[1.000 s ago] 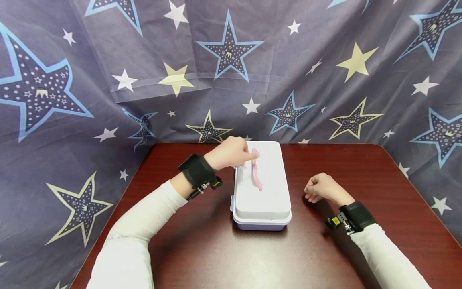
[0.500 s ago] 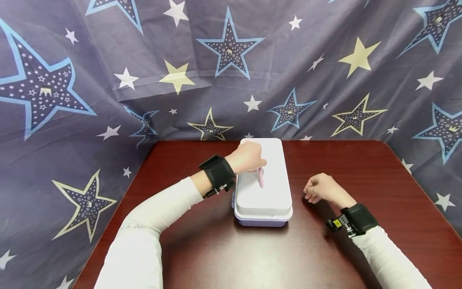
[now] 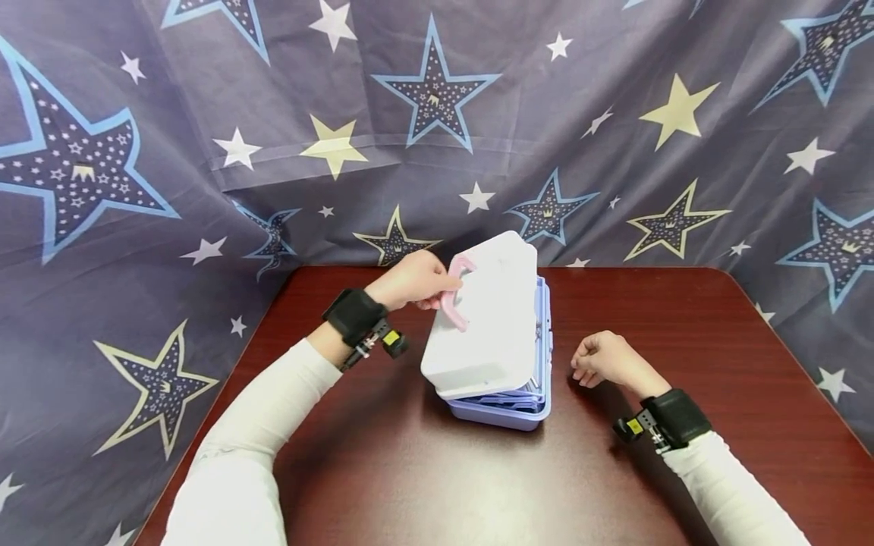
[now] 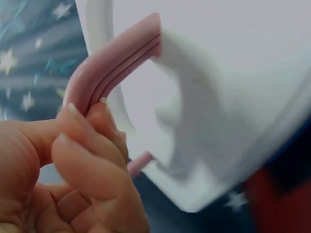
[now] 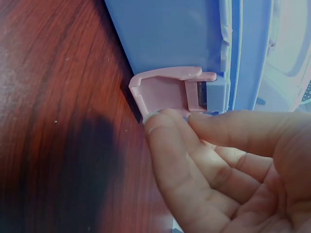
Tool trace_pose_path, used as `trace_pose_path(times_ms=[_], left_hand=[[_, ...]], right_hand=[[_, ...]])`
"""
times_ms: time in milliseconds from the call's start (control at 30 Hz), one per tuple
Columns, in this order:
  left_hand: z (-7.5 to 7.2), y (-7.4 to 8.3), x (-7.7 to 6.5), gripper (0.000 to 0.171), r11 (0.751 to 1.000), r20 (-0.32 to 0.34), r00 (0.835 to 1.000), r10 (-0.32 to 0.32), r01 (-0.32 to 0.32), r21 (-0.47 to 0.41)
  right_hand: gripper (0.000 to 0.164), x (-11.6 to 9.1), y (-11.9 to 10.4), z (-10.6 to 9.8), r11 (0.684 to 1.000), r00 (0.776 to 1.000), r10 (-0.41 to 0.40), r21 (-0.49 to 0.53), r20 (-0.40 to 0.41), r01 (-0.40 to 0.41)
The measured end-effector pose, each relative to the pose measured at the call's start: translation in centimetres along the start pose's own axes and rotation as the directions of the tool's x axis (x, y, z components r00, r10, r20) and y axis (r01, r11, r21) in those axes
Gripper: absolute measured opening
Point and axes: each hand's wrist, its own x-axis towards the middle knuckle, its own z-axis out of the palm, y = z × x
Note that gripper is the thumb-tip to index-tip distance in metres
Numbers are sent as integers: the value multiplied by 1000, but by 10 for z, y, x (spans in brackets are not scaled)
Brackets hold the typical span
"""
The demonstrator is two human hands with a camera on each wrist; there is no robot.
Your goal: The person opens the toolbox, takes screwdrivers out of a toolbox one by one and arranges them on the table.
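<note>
A storage box with a white lid [image 3: 497, 318] and a periwinkle-blue base [image 3: 497, 418] stands on the table. My left hand [image 3: 410, 282] grips the pink carrying handle [image 4: 116, 56] on the lid, thumb and fingers curled round it. The lid is tilted up toward the left, its right side raised off the base. Part of a blue inner tray [image 3: 508, 399] shows beneath; most of the inside is hidden. To the right of the box my right hand [image 3: 610, 359] rests at the table, fingers loosely curled and holding nothing. A pink latch [image 5: 163, 92] hangs unfastened by its fingertips in the right wrist view.
The dark red wooden table [image 3: 649, 303] extends around the box. A grey cloth [image 3: 437, 182] printed with stars hangs behind the table and along both sides. Each wrist carries a black band [image 3: 355, 317] with a small camera.
My left hand closed on the handle, then moved left, swinging the lid up from flat to tilted and uncovering the base's right side. The right hand has stayed nearly still.
</note>
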Motion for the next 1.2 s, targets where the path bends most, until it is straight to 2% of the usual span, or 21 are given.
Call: trace_pose_path(times_ms=[67,167,300,467,600,733,833,867,933,1167,1200], left_hand=[[-2,-18,-2,28,979,47,997,-56,64,-193],[-4,-39,-3,23,915,94,992,-86,116,-386],[-3,-56,-4,19,843,106,992,-65,111,-526],[-1,-73,-7,15,757,80,996,-47,88,-648],[-2,-96,-14,17,645,63,998,-25,64,-762],[-3,-125,-23,21,507,76,997,-28,80,-859],[-4,-143,-26,24,441,92,995,-39,99,-892],[-4,-148,-27,24,427,94,995,-42,103,-898],[-3,-157,-27,22,417,95,995,-43,104,-903],[-2,-180,-33,19,419,116,991,-70,134,-898],[-2,-183,-35,19,425,123,990,-63,138,-895]], right_hand=[[11,-2,2,0,1000,1000,-6,5,5,6],[11,-3,4,-1,1000,1000,2,-2,5,-2],[11,-4,8,-3,999,999,28,-22,-15,-29],[12,-3,9,-3,999,999,32,-19,-24,-33],[11,-2,10,-1,999,998,52,6,-17,-52],[11,0,11,-1,998,998,57,-9,-14,-57],[11,1,11,-1,998,998,54,-34,-21,-55],[10,2,10,-1,998,998,56,-39,-25,-57],[11,2,9,-1,998,999,49,-49,-23,-50],[11,3,8,2,998,998,60,-31,-16,-60],[11,3,8,3,998,998,62,-30,-16,-62]])
